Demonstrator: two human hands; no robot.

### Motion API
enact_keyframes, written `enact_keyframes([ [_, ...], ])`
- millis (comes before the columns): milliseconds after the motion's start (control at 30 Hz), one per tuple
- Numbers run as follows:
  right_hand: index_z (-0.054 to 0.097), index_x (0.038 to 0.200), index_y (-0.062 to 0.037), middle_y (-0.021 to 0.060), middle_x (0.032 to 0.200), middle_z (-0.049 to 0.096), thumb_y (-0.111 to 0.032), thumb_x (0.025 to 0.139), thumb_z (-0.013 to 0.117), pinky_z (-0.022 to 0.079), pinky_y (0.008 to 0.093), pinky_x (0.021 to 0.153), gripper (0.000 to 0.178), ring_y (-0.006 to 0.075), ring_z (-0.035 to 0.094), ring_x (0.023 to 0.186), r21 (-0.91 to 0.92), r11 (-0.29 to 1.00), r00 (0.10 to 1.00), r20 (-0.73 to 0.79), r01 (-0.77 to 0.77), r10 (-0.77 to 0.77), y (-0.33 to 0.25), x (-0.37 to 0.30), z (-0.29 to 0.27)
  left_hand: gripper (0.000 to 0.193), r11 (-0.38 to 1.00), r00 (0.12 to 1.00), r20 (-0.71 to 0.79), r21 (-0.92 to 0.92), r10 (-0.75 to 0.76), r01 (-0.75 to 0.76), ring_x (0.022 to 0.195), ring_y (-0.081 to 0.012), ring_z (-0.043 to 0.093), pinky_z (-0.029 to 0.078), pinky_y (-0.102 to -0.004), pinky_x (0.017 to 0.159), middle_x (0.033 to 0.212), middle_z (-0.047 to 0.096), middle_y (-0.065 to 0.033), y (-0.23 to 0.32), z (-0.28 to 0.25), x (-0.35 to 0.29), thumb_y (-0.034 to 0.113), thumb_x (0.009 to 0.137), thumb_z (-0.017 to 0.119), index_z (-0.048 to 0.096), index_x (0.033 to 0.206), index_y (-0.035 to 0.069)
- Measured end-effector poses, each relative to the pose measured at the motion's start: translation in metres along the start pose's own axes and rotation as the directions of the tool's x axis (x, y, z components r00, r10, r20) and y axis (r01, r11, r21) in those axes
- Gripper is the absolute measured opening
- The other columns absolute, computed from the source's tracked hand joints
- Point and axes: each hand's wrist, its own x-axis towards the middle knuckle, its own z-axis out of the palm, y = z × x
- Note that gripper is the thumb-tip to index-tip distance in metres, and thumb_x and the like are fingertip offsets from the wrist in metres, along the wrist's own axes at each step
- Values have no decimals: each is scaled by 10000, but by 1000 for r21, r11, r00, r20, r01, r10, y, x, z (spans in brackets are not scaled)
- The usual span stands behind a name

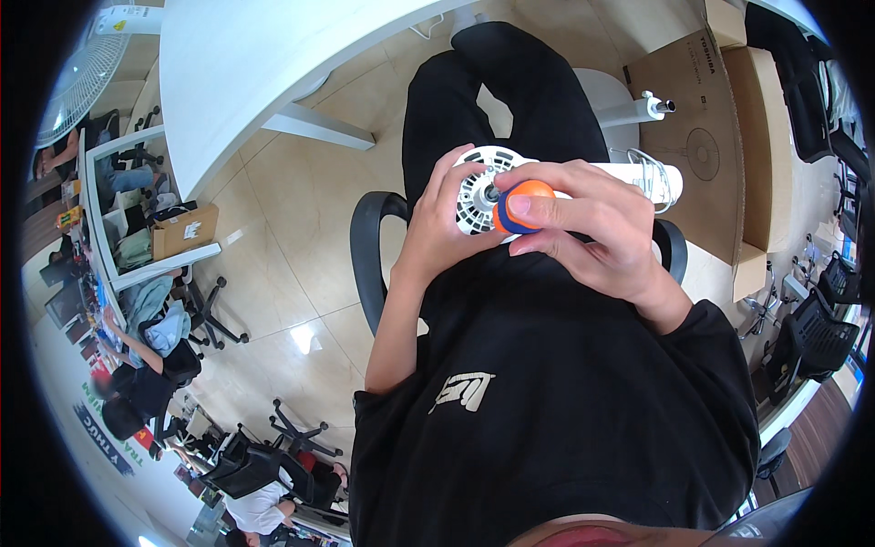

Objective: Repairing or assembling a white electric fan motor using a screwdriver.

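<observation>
Over my lap I hold the white motor housing (472, 193) of a fan, round and slotted, with a shaft at its centre. My left hand (430, 223) is wrapped round the housing's left side. My right hand (597, 219) grips the orange and blue handle (532, 201) of what looks like a screwdriver, end-on to me, close over the housing. The handle hides its tip, so I cannot tell whether it touches a screw. A white fan body (620, 173) extends to the right from behind my right hand, with a cord (658, 178) coiled near its end.
A white table (246, 73) curves across the upper left. At the right stands a large open cardboard box (679, 146), near a white stand tube (629, 111). My chair's armrests (366, 260) flank me. Another fan (87, 87) and a seated person (137, 383) are at the left.
</observation>
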Motion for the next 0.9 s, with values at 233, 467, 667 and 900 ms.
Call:
enact_keyframes([
  [233,687,1218,-73,213,1132,754,-105,721,911,588,316,726,546,278,747,863,-69,997,999,-43,-35,32,-4,-1,4,836,999,1000,9,33,13,-14,1272,-404,617,554,-476,1016,1497,506,-176,-2,-1,6,225,610,982,548,1315,109],
  [467,688,1164,-28,217,1137,747,-44,771,880,604,372,833,438,351,754,970,43,994,995,12,-104,104,-8,14,-7,846,999,997,-55,7,50,-49,1315,-435,578,512,-465,1083,1491,507,-224,-1,-9,10,230,591,979,564,1309,65],
  [667,695,1244,20,200,1166,744,-88,778,889,588,413,913,515,357,738,1031,65,991,993,21,-115,114,-8,3,-24,845,1000,999,28,-19,22,-22,1379,-398,538,482,-459,1127,1529,472,-207,-15,5,1,305,657,973,547,1344,60],
  [900,649,1240,-14,177,1204,723,-91,782,904,537,390,987,530,253,680,1100,246,961,971,-168,-128,172,3,22,-54,828,998,994,91,10,-55,54,1383,-375,541,480,-455,1134,1544,449,-192,-13,1,-2,413,715,945,547,1352,64],
])
